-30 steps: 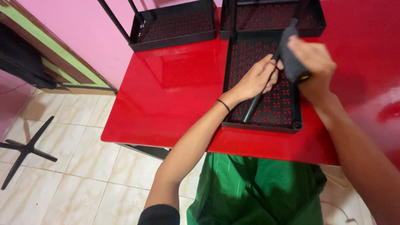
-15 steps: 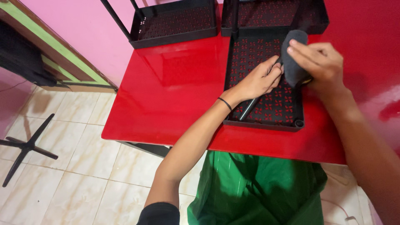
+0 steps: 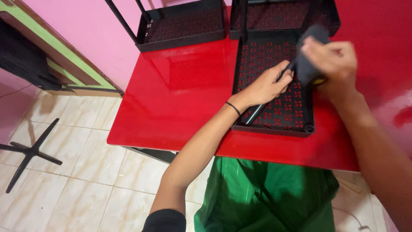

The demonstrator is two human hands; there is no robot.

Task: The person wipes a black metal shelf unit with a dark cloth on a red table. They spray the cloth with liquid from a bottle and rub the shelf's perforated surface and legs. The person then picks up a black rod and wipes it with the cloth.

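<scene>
From the head view, the left hand (image 3: 267, 86) is closed around a black rod (image 3: 265, 103) that slants across the nearest perforated black tray (image 3: 300, 126), its lower end resting near the tray's front-left corner. The right hand (image 3: 332, 60) has its grip wrapped over a dark cloth (image 3: 310, 64) pressed against the rod's upper end, above the tray's middle. The rod looks stiff and light, probably smooth metal that could slip, so a hold near its middle seems steadiest; the cloth is soft and bunches easily. The tray sits on the red surface (image 3: 180, 99), with two more black trays (image 3: 182, 23) just beyond it. Compared with half a second ago, the right hand and cloth have shifted slightly farther from the tray's front edge along the rod.
</scene>
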